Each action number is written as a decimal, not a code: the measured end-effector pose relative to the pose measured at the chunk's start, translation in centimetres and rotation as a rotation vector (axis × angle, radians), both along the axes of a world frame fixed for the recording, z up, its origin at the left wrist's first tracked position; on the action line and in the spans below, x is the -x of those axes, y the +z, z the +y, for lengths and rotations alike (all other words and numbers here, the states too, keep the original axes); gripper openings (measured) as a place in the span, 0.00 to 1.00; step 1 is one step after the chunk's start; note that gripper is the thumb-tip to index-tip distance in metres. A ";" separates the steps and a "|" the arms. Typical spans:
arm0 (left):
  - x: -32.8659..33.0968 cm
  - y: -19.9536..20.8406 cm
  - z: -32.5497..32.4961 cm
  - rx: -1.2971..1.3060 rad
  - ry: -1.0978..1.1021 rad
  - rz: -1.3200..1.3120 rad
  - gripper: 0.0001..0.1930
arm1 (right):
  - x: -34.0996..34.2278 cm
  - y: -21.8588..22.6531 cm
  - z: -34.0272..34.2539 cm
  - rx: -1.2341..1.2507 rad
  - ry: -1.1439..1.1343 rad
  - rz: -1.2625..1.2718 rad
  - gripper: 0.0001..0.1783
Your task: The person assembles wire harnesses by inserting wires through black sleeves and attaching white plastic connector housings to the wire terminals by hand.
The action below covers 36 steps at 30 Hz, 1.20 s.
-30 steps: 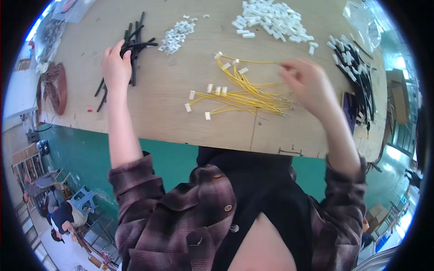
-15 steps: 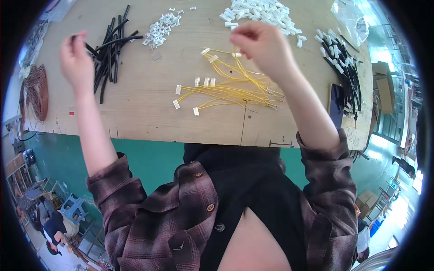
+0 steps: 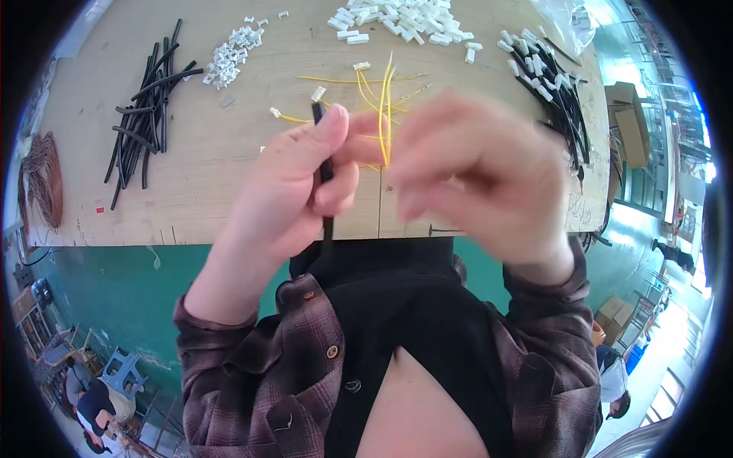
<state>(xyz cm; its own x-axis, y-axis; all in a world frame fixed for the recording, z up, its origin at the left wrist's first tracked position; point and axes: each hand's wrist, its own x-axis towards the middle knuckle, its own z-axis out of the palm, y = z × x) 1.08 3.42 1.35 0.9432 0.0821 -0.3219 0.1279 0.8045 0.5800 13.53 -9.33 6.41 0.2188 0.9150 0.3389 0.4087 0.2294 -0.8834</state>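
A short black tube [image 3: 327, 169] stands nearly upright in my left hand [image 3: 286, 179], its fingers closed around it over the middle of the table. Close by on the right, my right hand [image 3: 489, 172] is smeared by motion, with its fingertips pinched together. From those fingertips a pair of yellow wires [image 3: 384, 114] rises, crossing in front of my left fingers. Behind both hands lie more yellow wires with small white connectors [image 3: 318, 95], largely hidden by the hands.
Black tubes [image 3: 156, 95] lie in a pile at the left, beside small white parts [image 3: 233, 57]. White plastic housings [image 3: 412, 17] are heaped at the back. Black sleeved cables with white ends [image 3: 553, 84] lie right, near a clear bag [image 3: 569, 23]. A brown wire bundle [image 3: 42, 183] rests far left.
My left hand has come from the tube pile to the middle, bringing a black tube. My right hand has moved nearer to me with yellow wires. The view has shifted slightly.
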 end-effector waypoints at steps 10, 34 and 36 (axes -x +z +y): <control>-1.3 -1.6 -2.0 0.032 0.242 0.107 0.13 | 1.6 -4.7 -5.8 0.201 -0.069 0.259 0.09; -1.6 0.5 -2.3 -0.547 0.616 -0.040 0.10 | 1.4 -5.8 -5.3 0.643 0.383 -0.253 0.12; -0.7 0.4 -1.9 -0.823 0.487 -0.045 0.09 | 0.2 -3.6 -5.7 0.579 0.403 -0.234 0.15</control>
<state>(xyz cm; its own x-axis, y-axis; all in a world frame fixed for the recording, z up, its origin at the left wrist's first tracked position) 1.77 1.49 1.77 0.7560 0.6529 0.0476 -0.1494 0.1014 0.9836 13.34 -15.00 2.78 -0.1906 0.9554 -0.2254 0.5836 -0.0744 -0.8086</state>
